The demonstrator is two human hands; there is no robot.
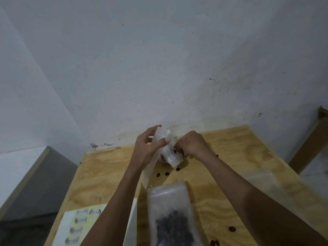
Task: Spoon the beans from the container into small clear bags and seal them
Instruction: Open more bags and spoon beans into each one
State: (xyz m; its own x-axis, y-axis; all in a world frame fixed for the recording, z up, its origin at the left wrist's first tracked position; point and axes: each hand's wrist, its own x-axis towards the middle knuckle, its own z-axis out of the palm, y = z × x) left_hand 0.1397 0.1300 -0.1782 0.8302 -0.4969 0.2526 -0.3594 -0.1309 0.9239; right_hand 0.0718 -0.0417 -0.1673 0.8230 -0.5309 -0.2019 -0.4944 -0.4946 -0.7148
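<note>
Crinkly clear bag in left hand

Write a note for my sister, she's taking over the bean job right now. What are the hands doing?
Left hand holds a small clear bag upright, thumb across it.
Right hand is curled low beside that bag; what it pinches is hidden.
Done: one filled bag of beans lies near you; its seal can't be judged.
Left: finish and seal the held bag, gather the loose beans off the table. Another empty bag lies to the right.
</note>
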